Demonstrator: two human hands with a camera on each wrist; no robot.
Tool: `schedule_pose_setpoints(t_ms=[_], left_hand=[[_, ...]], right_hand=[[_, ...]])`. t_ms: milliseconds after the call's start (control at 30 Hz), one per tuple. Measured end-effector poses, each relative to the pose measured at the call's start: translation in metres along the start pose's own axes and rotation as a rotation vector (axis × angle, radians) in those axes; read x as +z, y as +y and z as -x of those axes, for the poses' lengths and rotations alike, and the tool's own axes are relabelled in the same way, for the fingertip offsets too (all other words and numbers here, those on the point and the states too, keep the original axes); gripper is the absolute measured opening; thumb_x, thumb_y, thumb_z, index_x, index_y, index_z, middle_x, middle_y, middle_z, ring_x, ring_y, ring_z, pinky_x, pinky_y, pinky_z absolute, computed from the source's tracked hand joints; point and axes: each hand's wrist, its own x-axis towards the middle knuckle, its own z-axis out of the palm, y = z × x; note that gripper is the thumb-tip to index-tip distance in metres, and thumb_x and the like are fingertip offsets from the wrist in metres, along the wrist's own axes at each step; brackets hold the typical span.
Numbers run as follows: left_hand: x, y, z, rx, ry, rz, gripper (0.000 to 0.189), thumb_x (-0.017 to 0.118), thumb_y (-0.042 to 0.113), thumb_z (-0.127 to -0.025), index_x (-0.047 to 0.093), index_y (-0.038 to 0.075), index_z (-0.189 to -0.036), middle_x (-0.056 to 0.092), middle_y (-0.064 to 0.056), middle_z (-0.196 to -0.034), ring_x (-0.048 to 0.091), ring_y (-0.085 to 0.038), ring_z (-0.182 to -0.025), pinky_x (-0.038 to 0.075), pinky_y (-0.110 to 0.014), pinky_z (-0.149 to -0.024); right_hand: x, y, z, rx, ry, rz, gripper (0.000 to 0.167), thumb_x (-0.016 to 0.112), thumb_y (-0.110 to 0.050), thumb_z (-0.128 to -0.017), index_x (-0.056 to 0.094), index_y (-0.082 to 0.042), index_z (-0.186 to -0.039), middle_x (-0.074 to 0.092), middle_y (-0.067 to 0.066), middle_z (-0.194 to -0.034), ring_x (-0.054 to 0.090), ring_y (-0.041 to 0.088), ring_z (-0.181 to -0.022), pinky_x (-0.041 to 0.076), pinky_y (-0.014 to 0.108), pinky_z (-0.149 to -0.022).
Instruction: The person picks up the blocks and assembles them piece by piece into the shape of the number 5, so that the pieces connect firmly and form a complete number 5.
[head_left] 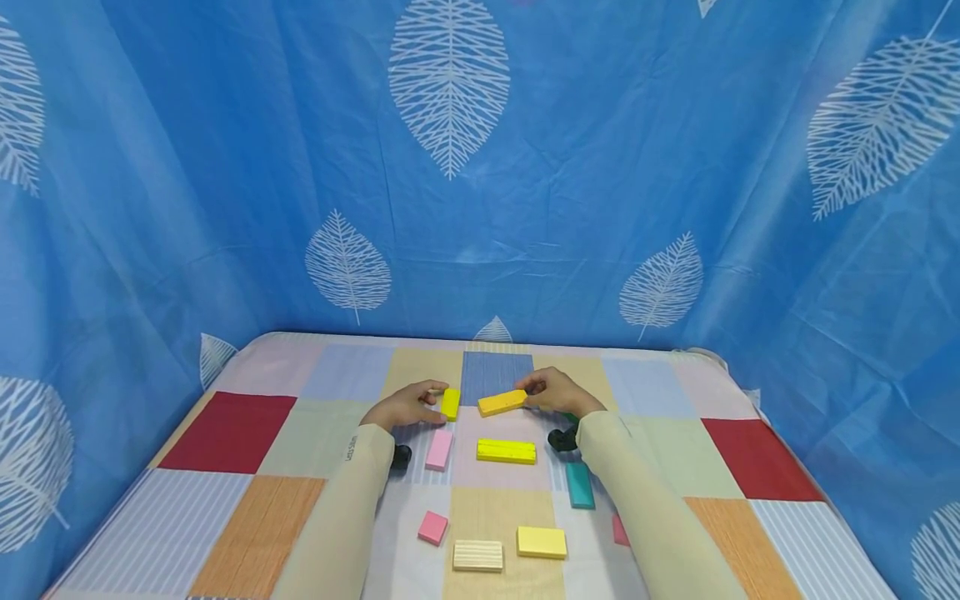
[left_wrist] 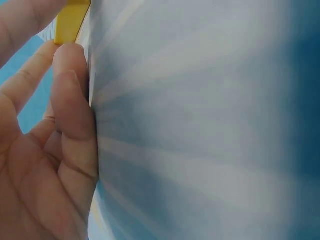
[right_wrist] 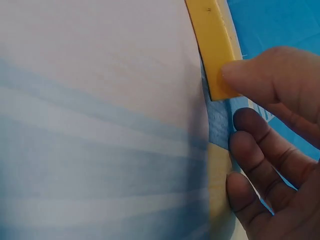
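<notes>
- Two blocks are in hand at the far part of the patchwork cloth (head_left: 315, 437), one to each hand
- Left hand (head_left: 408, 404) grips the yellow block (head_left: 450, 404), with fingers at its far end and thumb at its near end; this hold probably leaves the top face clear and lets the angle be trimmed
- Right hand (head_left: 558, 392) grips the orange-yellow block (head_left: 502, 403) by its right end only, presumably so that the remaining length stays free of fingers; the lower fingers curl beside it without touching it
- Relative to the hands: the yellow block sits just right of the left hand, and the orange-yellow block points leftward from the right hand, slightly slanted; the two blocks are apart, and whether either is raised off the cloth cannot be told
- Ungripped pieces lie nearer the person: the pink block (head_left: 439, 450) near the left thumb, the long yellow block (head_left: 506, 451) between the forearms, the teal block (head_left: 580, 485) beside the right sleeve (head_left: 637, 483); this spacing likely keeps each piece separately reachable
</notes>
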Motion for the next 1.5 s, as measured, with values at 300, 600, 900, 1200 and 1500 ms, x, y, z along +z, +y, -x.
schedule_pose_setpoints(t_ms=[300, 600, 900, 1200, 1500], left_hand=[[-0.002, -0.001, 0.001, -0.026, 0.001, 0.017, 0.069, 0.083, 0.013, -0.096, 0.055, 0.014, -0.158, 0.061, -0.013, -0.134, 0.052, -0.032, -0.121, 0.045, -0.05, -0.114], [-0.003, -0.005, -0.004, -0.017, -0.016, 0.039, 0.071, 0.084, 0.013, -0.095, 0.054, 0.013, -0.159, 0.06, -0.013, -0.132, 0.051, -0.033, -0.121, 0.044, -0.05, -0.114], [-0.005, -0.004, -0.002, 0.013, -0.048, 0.031, 0.071, 0.082, 0.009, -0.096, 0.052, 0.012, -0.16, 0.058, -0.015, -0.136, 0.05, -0.033, -0.123, 0.044, -0.048, -0.115], [-0.007, -0.004, 0.0, 0.03, -0.064, 0.036, 0.065, 0.077, 0.007, -0.1, 0.052, 0.012, -0.16, 0.057, -0.018, -0.141, 0.05, -0.035, -0.126, 0.042, -0.05, -0.118], [-0.006, -0.003, 0.001, 0.043, -0.04, 0.045, 0.065, 0.08, 0.008, -0.098, 0.054, 0.008, -0.157, 0.058, -0.014, -0.128, 0.051, -0.031, -0.118, 0.048, -0.041, -0.106]], right_hand=[[0.004, 0.0, 0.007, 0.006, 0.047, 0.019, 0.026, 0.08, 0.001, -0.094, 0.076, 0.006, -0.119, 0.075, 0.016, -0.113, 0.066, 0.025, -0.099, 0.057, 0.046, -0.097], [0.009, 0.004, 0.012, 0.072, 0.098, -0.008, 0.027, 0.08, -0.002, -0.095, 0.076, 0.004, -0.121, 0.073, 0.012, -0.108, 0.063, 0.022, -0.093, 0.056, 0.042, -0.091], [0.009, 0.007, 0.015, 0.068, 0.097, -0.011, 0.028, 0.08, -0.005, -0.096, 0.075, 0.003, -0.122, 0.072, 0.012, -0.111, 0.062, 0.022, -0.095, 0.055, 0.041, -0.093], [0.004, 0.007, 0.018, 0.052, 0.082, -0.044, 0.028, 0.08, -0.004, -0.096, 0.074, 0.006, -0.122, 0.073, 0.013, -0.108, 0.062, 0.022, -0.093, 0.055, 0.041, -0.091], [0.002, 0.012, 0.016, 0.041, 0.074, -0.064, 0.027, 0.081, -0.005, -0.096, 0.075, 0.005, -0.121, 0.074, 0.013, -0.111, 0.065, 0.024, -0.1, 0.056, 0.046, -0.096]])
